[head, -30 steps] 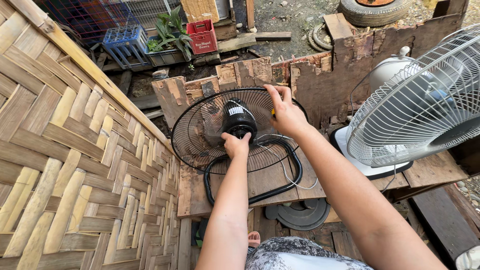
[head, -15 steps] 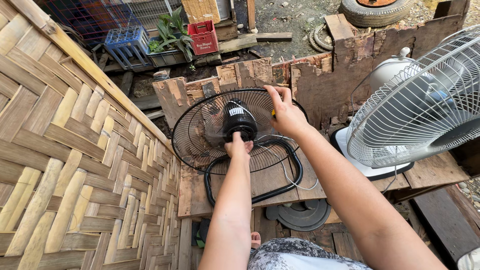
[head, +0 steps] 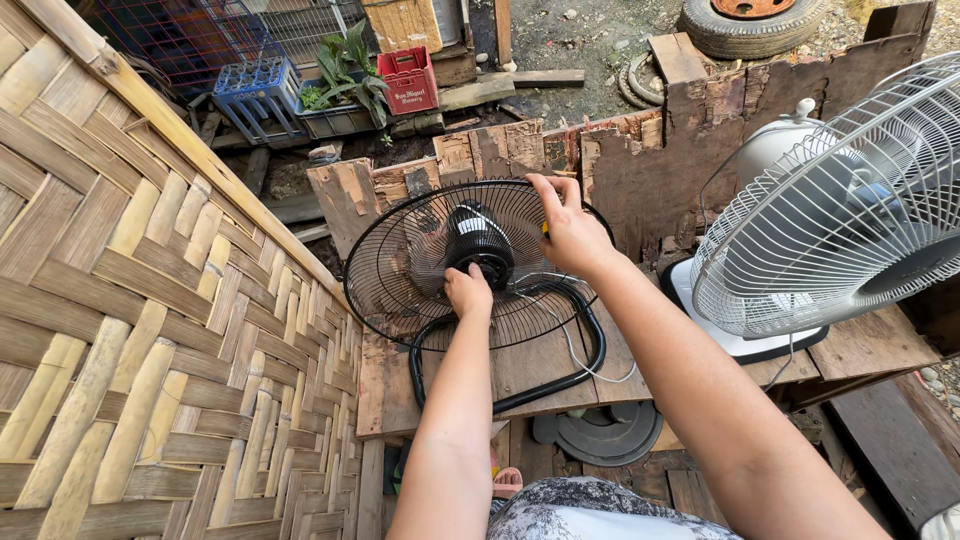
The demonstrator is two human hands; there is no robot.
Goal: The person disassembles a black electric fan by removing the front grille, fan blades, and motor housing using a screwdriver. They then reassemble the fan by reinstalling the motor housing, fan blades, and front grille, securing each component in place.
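Note:
A black fan lies on a rough wooden table (head: 560, 365), its round wire guard (head: 415, 265) facing up and its black motor hub (head: 478, 238) at the centre. My left hand (head: 467, 292) presses on the guard just below the hub, fingers curled. At the guard's upper right rim my right hand (head: 568, 225) grips the wire, with something small and yellow showing between its fingers. The fan's black tubular stand (head: 590, 345) loops out beneath the guard, and a pale cord (head: 575, 350) trails across it.
A white fan (head: 840, 215) on a white base stands at the right. A woven bamboo wall (head: 130, 330) fills the left. Beyond the table lie blue (head: 255, 85) and red (head: 408, 75) crates, plants and a tyre (head: 750, 20). A dark round disc (head: 600, 435) rests under the table.
Both hands stay on the black fan guard. My right hand has shifted slightly along the upper right rim; the left stays below the hub.

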